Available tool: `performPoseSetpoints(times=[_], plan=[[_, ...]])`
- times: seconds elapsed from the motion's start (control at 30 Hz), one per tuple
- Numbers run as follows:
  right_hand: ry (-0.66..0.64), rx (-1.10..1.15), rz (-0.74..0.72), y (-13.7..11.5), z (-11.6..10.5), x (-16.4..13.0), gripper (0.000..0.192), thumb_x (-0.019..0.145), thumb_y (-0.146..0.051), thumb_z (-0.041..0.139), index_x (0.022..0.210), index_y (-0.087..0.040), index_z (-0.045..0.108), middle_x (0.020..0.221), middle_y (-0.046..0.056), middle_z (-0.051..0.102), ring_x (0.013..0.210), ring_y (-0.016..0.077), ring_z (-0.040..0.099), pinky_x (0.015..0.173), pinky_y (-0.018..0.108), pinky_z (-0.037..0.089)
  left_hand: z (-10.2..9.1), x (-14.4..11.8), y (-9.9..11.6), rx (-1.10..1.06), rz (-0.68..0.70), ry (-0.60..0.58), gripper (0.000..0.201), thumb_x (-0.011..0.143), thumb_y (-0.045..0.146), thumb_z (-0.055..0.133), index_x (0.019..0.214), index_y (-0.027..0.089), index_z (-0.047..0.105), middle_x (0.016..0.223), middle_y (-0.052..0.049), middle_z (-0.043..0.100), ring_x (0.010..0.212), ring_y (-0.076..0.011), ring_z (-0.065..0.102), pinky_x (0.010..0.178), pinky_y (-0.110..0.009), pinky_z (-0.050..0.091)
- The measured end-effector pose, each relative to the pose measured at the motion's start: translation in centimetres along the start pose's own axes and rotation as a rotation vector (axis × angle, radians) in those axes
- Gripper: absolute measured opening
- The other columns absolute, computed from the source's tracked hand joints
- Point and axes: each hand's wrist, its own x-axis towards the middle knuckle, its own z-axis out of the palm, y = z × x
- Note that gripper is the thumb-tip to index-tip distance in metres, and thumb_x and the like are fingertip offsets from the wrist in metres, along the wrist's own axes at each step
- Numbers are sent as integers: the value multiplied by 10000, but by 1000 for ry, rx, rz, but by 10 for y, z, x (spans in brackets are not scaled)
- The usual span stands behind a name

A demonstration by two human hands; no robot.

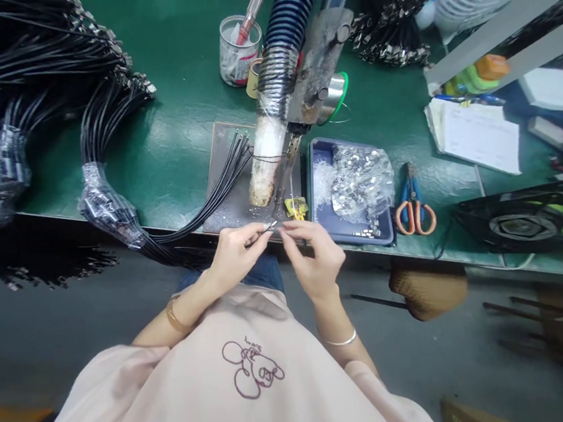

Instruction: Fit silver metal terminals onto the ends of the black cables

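Observation:
My left hand (240,252) is closed at the bench's front edge, pinching a thin black cable whose metallic end (272,226) sticks out past the fingertips. Close beside that end, my right hand (316,251) has its thumb and forefinger pressed together; whatever lies between them is too small to make out. A bundle of black cables (196,216) runs from the left across a dark work mat (222,151). Right of the mat stands a blue tray (330,231) with a clear plastic bag of small metal connector parts (363,179) and several loose ones.
A ribbed black hose (292,25) with a white nozzle (268,152) hangs low over the mat. Orange-handled pliers (414,204) lie right of the tray, near a small black fan (524,226). Plastic-wrapped cable bundles (107,206) cover the left side; a cup (240,57) stands behind.

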Motion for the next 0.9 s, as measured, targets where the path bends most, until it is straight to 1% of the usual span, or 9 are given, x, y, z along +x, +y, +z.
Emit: performPoseSetpoints(times=[0.07,0.13,0.17,0.27,0.33,0.4,0.67,0.77,0.9], plan=[[-28,-22,-98,2,4,0,109,916,-128,650,892,-232,631,954,49,784,876,180,768,769,302,624,1,2,2,-28,-17,28,183,897,205,594,795,122,722,596,9,632,499,-74,479,525,-169,418],[-21,-28,-107,3,8,0,128,915,-105,635,897,-231,627,962,50,784,875,176,768,762,299,625,3,5,5,-81,-76,42,172,857,199,594,777,121,725,661,-18,680,538,-83,526,522,-160,437],[-12,-28,-96,3,9,0,133,914,-100,632,893,-231,624,951,48,783,866,175,767,757,298,625,3,6,6,-112,-117,41,170,837,204,594,770,120,725,664,-19,680,542,-84,526,510,-154,435],[14,-26,-57,2,10,1,136,911,-100,636,875,-230,621,924,41,781,844,172,765,758,298,623,4,11,7,-207,-243,26,185,798,238,591,731,119,715,579,16,590,504,-69,441,467,-140,395],[25,-18,-42,0,10,3,139,909,-98,639,865,-229,624,912,34,779,838,169,764,761,297,620,4,15,6,-256,-300,26,194,779,267,598,705,121,703,551,29,536,500,-65,397,464,-142,385],[34,-5,-31,-1,11,4,140,907,-97,643,858,-227,628,906,31,778,835,168,762,761,298,617,3,18,5,-289,-334,23,202,762,291,611,693,121,696,549,29,515,508,-66,385,467,-149,379],[37,4,-27,0,13,11,134,910,-103,649,853,-225,648,895,28,777,821,165,757,753,298,612,3,23,7,-315,-396,31,216,736,324,635,674,123,682,540,34,471,515,-71,375,480,-167,378],[32,-7,-34,-1,11,13,134,909,-109,651,849,-228,652,887,28,776,811,170,757,743,305,616,2,24,10,-334,-390,22,199,739,317,636,670,134,669,542,37,470,516,-73,367,474,-165,372],[29,-13,-64,-2,8,12,162,878,-75,674,841,-225,627,895,36,776,821,161,758,750,281,620,-1,25,11,-343,-380,0,208,752,318,624,664,133,659,537,38,458,514,-72,353,464,-170,343]])
